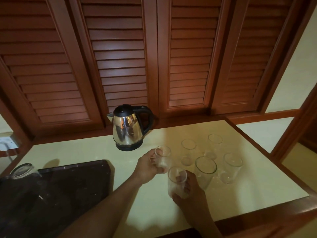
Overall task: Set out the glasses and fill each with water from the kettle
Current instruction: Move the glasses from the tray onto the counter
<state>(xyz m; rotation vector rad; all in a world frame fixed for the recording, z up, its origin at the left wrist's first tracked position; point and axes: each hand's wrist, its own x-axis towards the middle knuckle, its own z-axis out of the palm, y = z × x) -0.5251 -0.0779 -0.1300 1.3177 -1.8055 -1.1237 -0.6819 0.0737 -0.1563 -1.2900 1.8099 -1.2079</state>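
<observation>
Your right hand (188, 191) is nearest the lens, at about 5 o'clock, its grip wrapped round the lower body of a clear glass (176, 181) that stands upright or nearly so. Just beyond it, toward 12 o'clock of that hand, your left hand (149, 166) is clasped round a second glass (163, 158), fingers on its near side; whether either base is touching the tabletop (82, 153) cannot be told. You look to be in the setting-out step: four more glasses (205, 169) stand empty in a loose cluster at 3 o'clock of your hands, close together but seemingly apart, and nothing has been poured. The next move calls for seating both held glasses beside that cluster, with room enough between rims that a spout can reach each, then freeing a hand for the kettle. That kettle (127, 129) stands at 11 o'clock of your left hand, near it but not touching, its handle turned to the right and its spout to the left. At 9 o'clock lies a dark tray (72, 186), and at its far left edge sits another glass vessel (22, 170), partly cut off by the frame; it may still need fetching.
</observation>
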